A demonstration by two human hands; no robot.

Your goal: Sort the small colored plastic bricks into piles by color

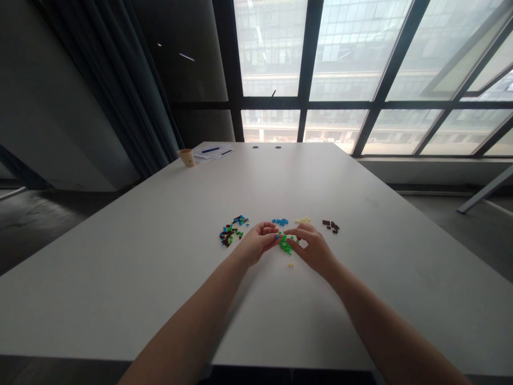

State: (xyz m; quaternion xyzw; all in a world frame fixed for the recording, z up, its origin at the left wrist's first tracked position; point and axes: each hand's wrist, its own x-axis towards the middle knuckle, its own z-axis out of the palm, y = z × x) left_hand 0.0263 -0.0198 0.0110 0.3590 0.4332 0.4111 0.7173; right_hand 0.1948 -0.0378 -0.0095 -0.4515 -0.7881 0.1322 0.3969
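The green bricks (285, 245) are lying in a small heap on the table (160, 267), between both hands; each is too tiny to tell its long axis or facing; the left hand (258, 243) is pinching its fingers (273, 231) together on a blue piece (277, 236); the right hand (315, 247) is curling over the heap, its fingers partly hiding it, grip unclear; a mixed pile (232, 231), blue pile (280, 221), cream pile (303, 220) and brown pile (331, 226) are lying near; a paper cup (187, 157) is standing far off.
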